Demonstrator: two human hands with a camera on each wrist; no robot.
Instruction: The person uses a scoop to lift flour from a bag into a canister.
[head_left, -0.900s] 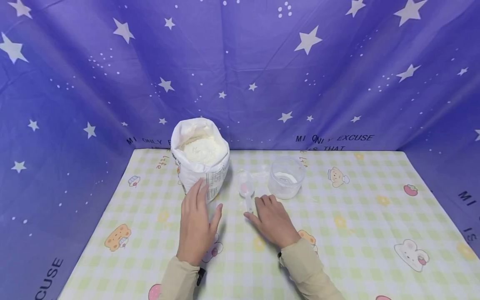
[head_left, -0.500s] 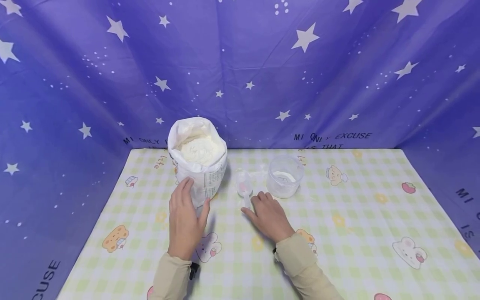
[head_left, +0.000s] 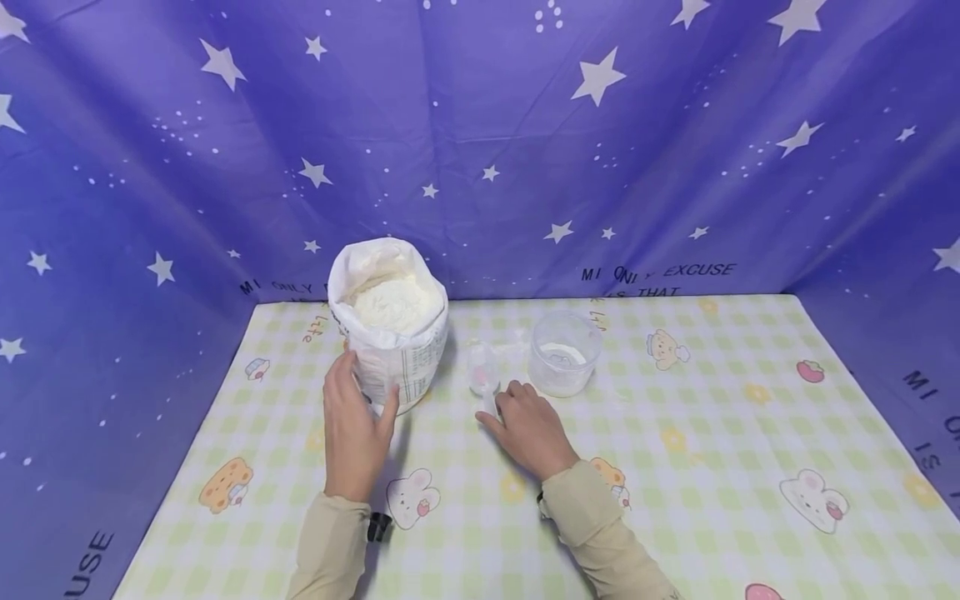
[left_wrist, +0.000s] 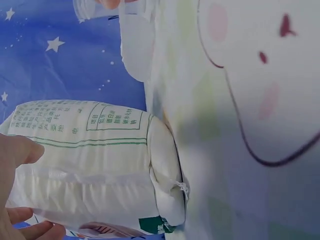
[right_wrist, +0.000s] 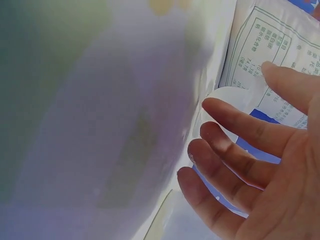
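An opened white bag of flour-like powder [head_left: 386, 371] stands upright at the back left. My left hand [head_left: 354, 425] lies around its near left side, thumb in front and fingers along the side. In the left wrist view the thumb overlaps the printed panel of the bag [left_wrist: 95, 155], with the fingertips [left_wrist: 52, 231] at its lower edge. A clear plastic scoop [head_left: 482, 369] lies to the right of the bag, handle toward me. My right hand [head_left: 527, 429] is beside that handle, its fingers apart and loosely bent in the right wrist view, holding nothing.
Just beyond my right hand stands a clear round tub [head_left: 566, 358] with a whitish layer at the bottom. A checked cartoon cloth [head_left: 712, 467] covers the table. Behind it hangs a purple star curtain [head_left: 480, 125].
My left hand has shifted left, from the front of the bag to its near left side. The right hand stays by the scoop handle. The view has drifted slightly.
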